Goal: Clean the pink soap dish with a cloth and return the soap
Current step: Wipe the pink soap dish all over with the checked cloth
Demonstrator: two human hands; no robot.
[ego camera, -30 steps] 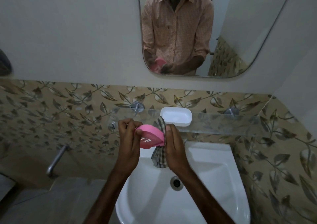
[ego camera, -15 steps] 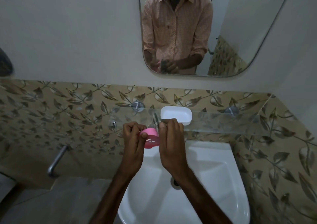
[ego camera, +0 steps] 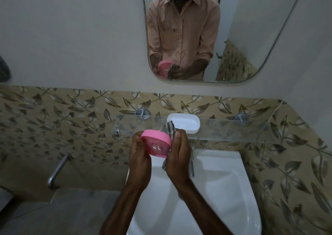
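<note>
The pink soap dish (ego camera: 156,143) is smooth, matte plastic, an oval with rounded corners and a shallow side wall. It is tipped up on edge so that its flat face, pierced by a few small slots, is turned towards the camera. It is held in the air above the back of the washbasin (ego camera: 221,184) and just in front of the glass shelf (ego camera: 233,129).

The left hand (ego camera: 139,156) grasps the dish from the left, its fingers curled round the rim and its knuckles facing the camera. The right hand (ego camera: 178,153) is clenched on a checked cloth (ego camera: 169,129), a soft woven fabric in grey and pale squares, and presses it against the dish's right edge. One bunched end of the cloth sticks up above the fingers; another end hangs below the palm, beside the wrist.

The shelf is clear glass with a faintly frosted look, carried on round chrome mounts (ego camera: 142,112). On it, just behind the cloth, sits a white oval tray (ego camera: 186,124) of glossy plastic with a raised rim. The basin is glossy white ceramic with a sloping bowl. Behind it runs a band of beige wall tiles (ego camera: 53,119) printed with grey-brown leaves and vines, and a plain painted wall above. A round-cornered mirror (ego camera: 260,27) reflects a person in an orange checked shirt holding the pink dish and cloth. A dull metal pipe (ego camera: 56,171) juts from the tiles on the left.
</note>
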